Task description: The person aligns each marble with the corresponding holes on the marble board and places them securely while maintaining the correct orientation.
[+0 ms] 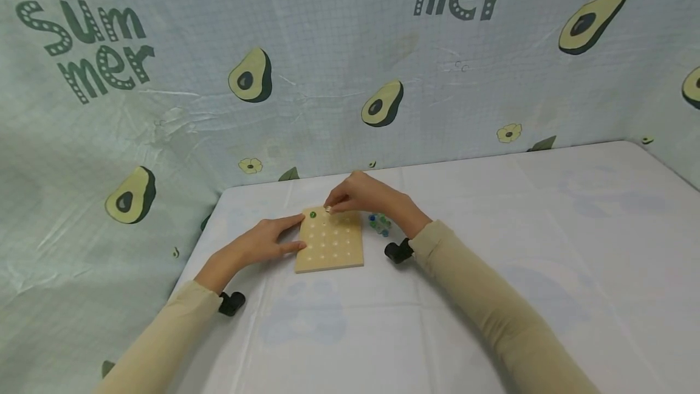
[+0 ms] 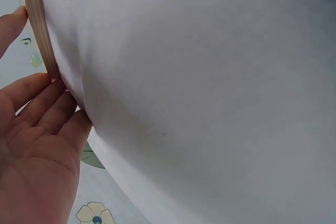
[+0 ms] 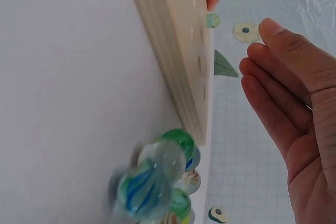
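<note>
Probably light and slippery, the glass marbles (image 1: 381, 222) by the right edge of the wooden board (image 1: 329, 249) want pinching round the middle; left hand (image 1: 262, 242) spread wide at the board's left edge, right hand (image 1: 362, 193) narrow, its hold unclear.

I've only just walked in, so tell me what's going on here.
A person is working with marbles and a holed board. The left hand rests against the board's left edge. The right hand is over the far part of the board and seems to pinch a small pale marble, though its fingers mostly hide it. One green marble sits near the far left corner; the loose ones lie just off the right edge.
</note>
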The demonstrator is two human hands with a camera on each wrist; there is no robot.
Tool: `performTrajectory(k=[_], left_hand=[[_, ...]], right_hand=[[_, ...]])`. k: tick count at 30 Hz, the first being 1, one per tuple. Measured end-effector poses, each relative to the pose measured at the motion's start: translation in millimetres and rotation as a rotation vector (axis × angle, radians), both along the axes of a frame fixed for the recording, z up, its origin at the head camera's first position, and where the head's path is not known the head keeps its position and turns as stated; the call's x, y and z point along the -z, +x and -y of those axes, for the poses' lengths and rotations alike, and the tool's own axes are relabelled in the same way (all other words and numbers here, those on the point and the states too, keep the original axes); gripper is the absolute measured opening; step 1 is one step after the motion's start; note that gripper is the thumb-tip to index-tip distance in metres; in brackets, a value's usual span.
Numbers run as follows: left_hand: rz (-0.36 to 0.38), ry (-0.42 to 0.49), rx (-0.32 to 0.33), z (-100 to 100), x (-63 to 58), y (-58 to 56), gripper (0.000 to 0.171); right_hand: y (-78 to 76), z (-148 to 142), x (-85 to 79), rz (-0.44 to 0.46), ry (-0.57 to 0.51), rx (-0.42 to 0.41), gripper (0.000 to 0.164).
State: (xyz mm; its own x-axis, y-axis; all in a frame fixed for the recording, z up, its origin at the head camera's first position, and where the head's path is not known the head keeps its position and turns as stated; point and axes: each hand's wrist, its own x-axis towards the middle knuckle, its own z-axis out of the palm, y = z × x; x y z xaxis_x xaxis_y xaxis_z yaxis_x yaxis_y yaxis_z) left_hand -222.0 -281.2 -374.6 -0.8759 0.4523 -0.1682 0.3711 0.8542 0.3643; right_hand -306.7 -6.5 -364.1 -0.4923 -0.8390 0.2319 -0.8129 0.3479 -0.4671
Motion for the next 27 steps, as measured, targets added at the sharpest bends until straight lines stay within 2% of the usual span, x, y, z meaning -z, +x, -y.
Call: performTrajectory(k=[9,19,27], left_hand=[[0.0,0.008,0.009,3.3,-0.1,0.5,0.079],[0.022,0.002,-0.003,1.8,-0.9,-1.6,0.079],[0.043,0.012,-0.009,5.2,-2.3,-1.9,0.08]], right_hand=[[-2.8,15.3,-1.2,0.01,0.034,0.011,0.018],[-8.4,21.1,9.1,0.136,0.1,0.161,0.02],[-12.4,29.0,12.9,0.182,0.061,0.179,0.019]])
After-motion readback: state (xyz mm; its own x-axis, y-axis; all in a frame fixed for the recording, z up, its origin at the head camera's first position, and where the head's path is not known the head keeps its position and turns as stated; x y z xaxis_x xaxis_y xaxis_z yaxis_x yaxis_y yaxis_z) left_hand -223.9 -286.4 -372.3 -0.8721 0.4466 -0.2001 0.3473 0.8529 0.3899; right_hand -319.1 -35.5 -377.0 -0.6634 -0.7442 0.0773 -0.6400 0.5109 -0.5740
